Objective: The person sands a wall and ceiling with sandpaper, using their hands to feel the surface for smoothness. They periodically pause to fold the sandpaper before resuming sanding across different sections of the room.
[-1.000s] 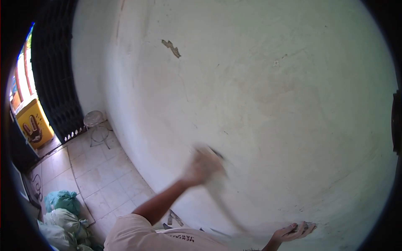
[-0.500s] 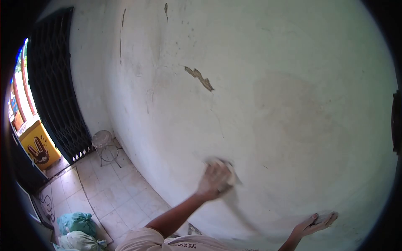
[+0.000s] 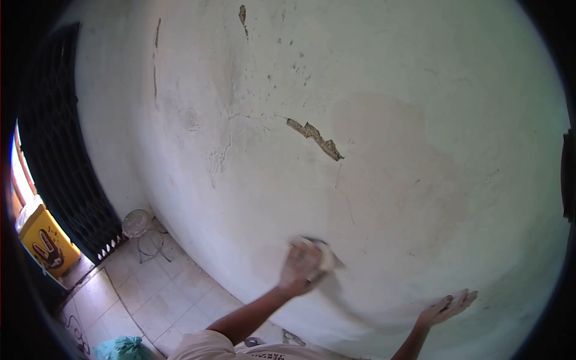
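My left hand point(image 3: 302, 269) is closed over a piece of sandpaper point(image 3: 328, 259), pale on its back with a dark edge showing past the fingers. It is pressed flat to the pale plastered wall point(image 3: 384, 282), and motion smears both hand and sheet. A ring sits on one finger. Farther right and lower, my right hand point(image 3: 447, 309) is open beside the wall, fingers stretched out and dusty, holding nothing. Above my left hand, a jagged broken patch point(image 3: 315, 138) in the plaster exposes rough brown material, with a thin crack running down from it.
A round metal stool point(image 3: 138, 223) stands on the tiled floor point(image 3: 153, 300) at the wall's foot. Left of it are a dark folding gate point(image 3: 63, 138) and a yellow box point(image 3: 53, 243). A green plastic bag point(image 3: 123, 348) lies at bottom left.
The view has shifted, so the broken plaster sits lower and farther right and the bags have slid down. My left hand still works at the wall; the right hand's fingers are more spread.
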The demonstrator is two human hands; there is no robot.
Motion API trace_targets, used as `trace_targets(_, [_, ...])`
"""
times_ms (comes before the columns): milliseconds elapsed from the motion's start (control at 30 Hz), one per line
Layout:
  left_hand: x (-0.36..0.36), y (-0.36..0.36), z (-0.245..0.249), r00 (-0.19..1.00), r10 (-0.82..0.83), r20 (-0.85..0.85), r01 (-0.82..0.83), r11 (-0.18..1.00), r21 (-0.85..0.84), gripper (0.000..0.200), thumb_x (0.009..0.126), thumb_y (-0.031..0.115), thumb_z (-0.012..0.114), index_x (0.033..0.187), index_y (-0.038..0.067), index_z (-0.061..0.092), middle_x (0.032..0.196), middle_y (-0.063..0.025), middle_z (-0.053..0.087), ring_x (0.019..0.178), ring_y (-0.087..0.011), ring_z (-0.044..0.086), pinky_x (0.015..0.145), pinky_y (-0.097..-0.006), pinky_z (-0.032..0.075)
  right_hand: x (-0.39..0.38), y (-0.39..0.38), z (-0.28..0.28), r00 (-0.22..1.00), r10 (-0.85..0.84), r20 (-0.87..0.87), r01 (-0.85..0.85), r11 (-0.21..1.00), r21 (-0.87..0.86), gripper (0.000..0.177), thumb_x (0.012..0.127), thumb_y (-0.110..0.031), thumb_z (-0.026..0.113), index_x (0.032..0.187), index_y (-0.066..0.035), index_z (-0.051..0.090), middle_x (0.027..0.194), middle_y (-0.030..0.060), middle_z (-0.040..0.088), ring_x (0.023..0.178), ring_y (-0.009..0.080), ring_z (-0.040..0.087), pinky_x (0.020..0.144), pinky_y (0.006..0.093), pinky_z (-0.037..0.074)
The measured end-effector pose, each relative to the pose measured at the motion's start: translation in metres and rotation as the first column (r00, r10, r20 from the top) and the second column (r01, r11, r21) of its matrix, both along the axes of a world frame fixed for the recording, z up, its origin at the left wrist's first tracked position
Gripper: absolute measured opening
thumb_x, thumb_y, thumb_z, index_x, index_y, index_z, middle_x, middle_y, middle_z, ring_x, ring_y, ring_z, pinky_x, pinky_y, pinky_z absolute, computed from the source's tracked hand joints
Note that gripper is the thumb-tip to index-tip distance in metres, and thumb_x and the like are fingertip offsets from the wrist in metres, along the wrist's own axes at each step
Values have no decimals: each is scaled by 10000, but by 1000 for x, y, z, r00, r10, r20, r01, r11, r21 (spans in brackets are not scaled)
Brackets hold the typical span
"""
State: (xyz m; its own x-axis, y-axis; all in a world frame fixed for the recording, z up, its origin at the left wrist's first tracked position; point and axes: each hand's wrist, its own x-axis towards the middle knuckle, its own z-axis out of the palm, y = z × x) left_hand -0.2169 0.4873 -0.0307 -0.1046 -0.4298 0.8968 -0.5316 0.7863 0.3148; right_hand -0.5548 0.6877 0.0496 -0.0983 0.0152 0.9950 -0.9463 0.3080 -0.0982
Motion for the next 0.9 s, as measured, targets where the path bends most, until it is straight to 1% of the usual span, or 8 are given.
trace_targets(67, [41, -48, -9, 995, 93, -34, -90, 993, 77, 840, 785, 308, 736, 1417, -67, 330, 1455, -329, 324, 1382, -535, 215, 1127, -602, 179, 1, -9, -3, 1000, -28, -8, 28, 1000, -9, 494, 1035, -295, 376, 1411, 24, 396, 1530, 247, 247, 1415, 419, 233, 1127, 530, 228])
trace_targets(100, [63, -66, 1, 980, 109, -165, -104, 994, 36, 798, 845, 162, 668, 1478, -56, 234, 1535, -271, 236, 1461, -385, 146, 1169, -517, 108, 3, -7, -4, 1000, -18, 15, 18, 1000, 6, 498, 1035, -297, 376, 1411, 28, 393, 1531, 248, 240, 1415, 421, 231, 1128, 532, 224])
trace_targets(167, [94, -91, 38, 811, 40, -584, 56, 988, 145, 621, 929, 71, 505, 1470, -74, 239, 1559, -243, 200, 1466, -382, 116, 1183, -451, 87, 6, -6, -6, 999, -23, 35, 22, 999, 44, 504, 1036, -290, 372, 1415, 42, 374, 1533, 255, 225, 1421, 422, 216, 1134, 536, 206])
trace_targets(267, [77, -77, 57, 851, 217, -478, -121, 967, 222, 642, 937, 126, 525, 1470, -80, 233, 1551, -272, 186, 1462, -407, 102, 1177, -490, 83, 13, -7, -6, 998, -50, -35, 52, 995, 80, 494, 1046, -281, 328, 1426, 33, 354, 1543, 246, 206, 1427, 431, 193, 1137, 567, 178])
trace_targets(433, [6, 13, -2, 970, -215, 112, 196, 967, 164, 722, 870, 426, 640, 1431, 45, 393, 1490, -313, 275, 1385, -560, 168, 1102, -653, 173, 14, -9, -13, 998, -49, 33, 47, 997, 55, 503, 1045, -278, 328, 1430, 46, 342, 1546, 242, 208, 1433, 423, 184, 1142, 554, 172])
trace_targets(567, [35, -22, 11, 986, -84, 145, 71, 993, 94, 814, 846, 379, 684, 1449, -19, 309, 1499, -310, 267, 1400, -533, 171, 1126, -615, 168, 14, -10, -13, 998, -59, 27, 58, 997, 42, 508, 1042, -277, 340, 1425, 57, 346, 1545, 239, 220, 1431, 412, 200, 1140, 530, 191])
trace_targets(700, [100, -78, 101, 942, 114, -315, -73, 988, 137, 663, 943, 184, 534, 1488, -40, 231, 1556, -282, 144, 1447, -453, 111, 1161, -555, 92, 17, -10, -12, 997, -69, 31, 67, 997, 49, 508, 1042, -273, 337, 1429, 55, 347, 1542, 243, 227, 1432, 413, 199, 1141, 522, 195])
trace_targets(900, [52, -19, 120, 982, -153, 111, 154, 988, 2, 729, 876, 313, 633, 1447, -24, 329, 1513, -290, 262, 1398, -532, 179, 1123, -631, 130, 23, -14, -14, 995, -32, 99, 30, 999, 23, 500, 1039, -236, 332, 1445, 54, 316, 1543, 256, 198, 1439, 415, 175, 1145, 527, 188])
